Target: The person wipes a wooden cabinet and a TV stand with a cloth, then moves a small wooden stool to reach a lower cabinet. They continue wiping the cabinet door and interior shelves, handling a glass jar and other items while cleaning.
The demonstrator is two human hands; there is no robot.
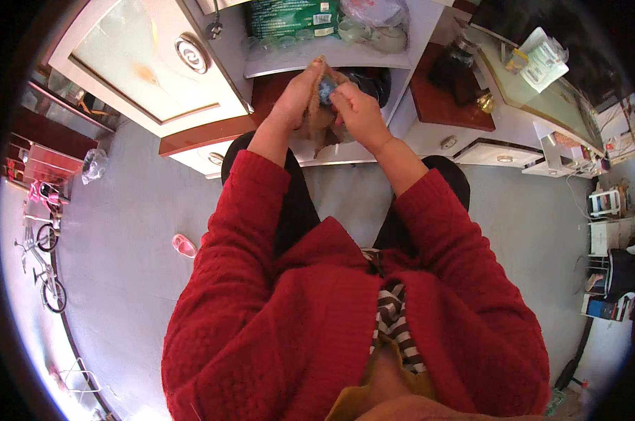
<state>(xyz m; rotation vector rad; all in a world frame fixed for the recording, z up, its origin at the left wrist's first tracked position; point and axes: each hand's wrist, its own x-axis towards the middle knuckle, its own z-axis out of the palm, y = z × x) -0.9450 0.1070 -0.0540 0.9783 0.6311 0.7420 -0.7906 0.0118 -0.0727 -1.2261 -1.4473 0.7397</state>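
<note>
My left hand grips a tan cloth in front of an open cabinet. The cloth hangs in folds below my fingers. My right hand closes around a small blue patterned object, which the cloth partly wraps. Fingers and cloth cover much of that object, so its kind is unclear. Both hands are close together, just before the cabinet's white shelf. Behind my right hand, a shiny black thing sits in the lower compartment, partly hidden.
Glass cups, a green printed package and a clear plastic bag occupy the upper shelf. A cabinet door stands open at left. At right is a reddish-brown countertop. A pink shoe lies on the floor.
</note>
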